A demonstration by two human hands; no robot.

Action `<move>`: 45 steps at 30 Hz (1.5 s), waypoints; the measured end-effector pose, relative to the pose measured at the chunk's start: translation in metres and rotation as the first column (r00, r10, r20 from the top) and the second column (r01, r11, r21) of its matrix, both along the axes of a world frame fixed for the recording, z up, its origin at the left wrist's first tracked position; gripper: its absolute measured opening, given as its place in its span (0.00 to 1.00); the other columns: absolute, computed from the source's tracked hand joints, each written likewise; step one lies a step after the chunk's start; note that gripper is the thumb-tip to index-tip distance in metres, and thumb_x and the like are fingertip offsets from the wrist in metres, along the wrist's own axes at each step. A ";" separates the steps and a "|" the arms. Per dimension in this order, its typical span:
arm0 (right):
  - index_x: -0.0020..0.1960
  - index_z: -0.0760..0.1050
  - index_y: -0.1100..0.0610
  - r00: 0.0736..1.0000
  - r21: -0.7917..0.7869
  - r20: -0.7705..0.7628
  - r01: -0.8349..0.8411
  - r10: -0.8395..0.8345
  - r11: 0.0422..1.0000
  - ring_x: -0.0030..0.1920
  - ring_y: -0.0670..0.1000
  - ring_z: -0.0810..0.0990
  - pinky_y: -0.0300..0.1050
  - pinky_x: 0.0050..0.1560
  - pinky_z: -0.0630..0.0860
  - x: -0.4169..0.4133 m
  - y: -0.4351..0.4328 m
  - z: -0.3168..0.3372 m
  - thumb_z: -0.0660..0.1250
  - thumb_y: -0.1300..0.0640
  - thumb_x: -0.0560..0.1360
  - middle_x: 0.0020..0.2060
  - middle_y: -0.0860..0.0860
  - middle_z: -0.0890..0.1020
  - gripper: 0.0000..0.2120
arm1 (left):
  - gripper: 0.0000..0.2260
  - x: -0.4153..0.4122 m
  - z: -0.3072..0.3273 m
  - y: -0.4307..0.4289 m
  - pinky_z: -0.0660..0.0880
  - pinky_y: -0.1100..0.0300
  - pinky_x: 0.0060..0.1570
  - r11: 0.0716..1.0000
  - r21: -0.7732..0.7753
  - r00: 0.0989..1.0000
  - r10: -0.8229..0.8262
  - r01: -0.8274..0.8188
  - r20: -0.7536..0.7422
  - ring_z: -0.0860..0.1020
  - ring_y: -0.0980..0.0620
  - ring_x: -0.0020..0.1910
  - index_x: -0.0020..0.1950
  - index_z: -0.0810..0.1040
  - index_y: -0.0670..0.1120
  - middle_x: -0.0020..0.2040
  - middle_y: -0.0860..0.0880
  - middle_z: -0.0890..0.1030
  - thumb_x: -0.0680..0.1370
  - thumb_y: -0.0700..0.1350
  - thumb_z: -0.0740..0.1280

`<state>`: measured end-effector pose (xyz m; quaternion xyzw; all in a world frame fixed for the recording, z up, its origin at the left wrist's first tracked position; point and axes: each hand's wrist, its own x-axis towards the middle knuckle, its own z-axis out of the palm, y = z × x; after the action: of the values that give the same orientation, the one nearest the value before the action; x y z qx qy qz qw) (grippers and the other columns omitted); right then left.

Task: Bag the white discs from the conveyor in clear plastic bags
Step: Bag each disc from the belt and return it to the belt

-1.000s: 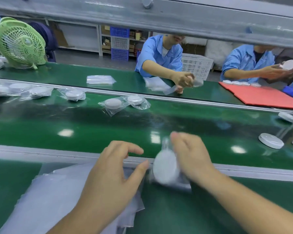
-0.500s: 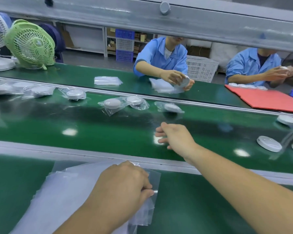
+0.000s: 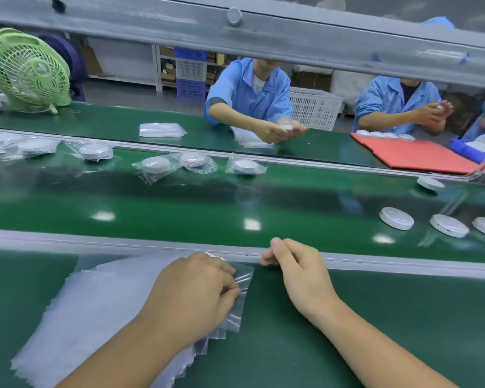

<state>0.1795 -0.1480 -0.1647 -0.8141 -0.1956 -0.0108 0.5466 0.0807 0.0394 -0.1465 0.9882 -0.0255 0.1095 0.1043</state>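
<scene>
My left hand (image 3: 191,292) rests on a stack of clear plastic bags (image 3: 95,303) on the green bench in front of me, its fingertips pinching the creased edge of the top bag (image 3: 240,278). My right hand (image 3: 297,270) hovers at the grey rail beside that bag's corner, fingers curled, holding nothing I can see. Loose white discs (image 3: 396,218) lie on the conveyor belt (image 3: 179,208) to the far right. Bagged discs (image 3: 245,166) lie along the belt's far side.
A grey rail (image 3: 375,261) separates my bench from the belt. Two people in blue coats work across the belt (image 3: 252,91). A green fan (image 3: 28,71) stands at the far left, a red mat (image 3: 417,155) at the far right, and a grey beam (image 3: 263,32) runs overhead.
My right hand held a bagged disc a second ago, reached out over the belt, and has come back empty to the rail. My left hand closed on the top bag.
</scene>
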 end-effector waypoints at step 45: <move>0.75 0.66 0.55 0.914 -0.821 0.322 0.399 -0.246 0.407 0.59 0.63 0.79 0.55 0.52 0.74 0.206 -0.145 0.006 0.58 0.42 0.84 0.63 0.59 0.79 0.25 | 0.11 0.001 -0.003 0.002 0.64 0.78 0.46 0.947 -0.320 0.992 0.068 -0.031 0.105 0.72 0.71 0.57 0.47 0.84 0.66 0.50 0.77 0.77 0.74 0.63 0.62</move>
<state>0.3853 -0.2926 -0.1585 -0.9954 -0.0528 -0.0762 0.0256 0.0820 0.0413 -0.1495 0.9509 0.0113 0.1712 0.2576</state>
